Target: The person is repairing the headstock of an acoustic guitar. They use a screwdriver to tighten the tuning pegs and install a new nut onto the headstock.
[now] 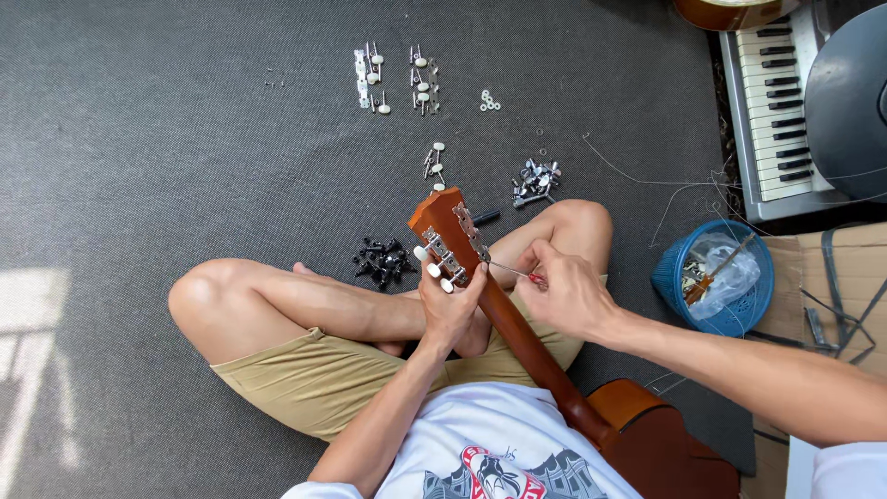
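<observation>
A brown guitar (554, 370) lies across the lap of a person sitting cross-legged on the floor, its neck running up and left so that the headstock (448, 231) hangs over the shins. A strip of tuners (436, 261) with white knobs sits along the headstock's left edge, and a metal plate runs along its face.

The left hand (450, 305) wraps the neck just under the headstock, fingers curled together around it, thumb up by the lowest knob. The right hand (565, 294) is just beside the neck on the other side, its fingers pinching a thin screwdriver (517, 272) with a red grip; the shaft points at the headstock's edge.

Everything rests on a dark grey carpet (185, 139). Ahead of the knees lie a heap of small black parts (382, 261), a cluster of chrome parts (536, 182), three groups of white-knobbed tuners (372, 79) and some small washers (490, 101). Loose strings (647, 180) trail to the right. There a blue basket (716, 277) holds clear plastic, next to flat cardboard (832, 277). A keyboard (771, 102) lies at the top right, partly under a dark round object. Sunlight falls in a pale patch at the left edge.
</observation>
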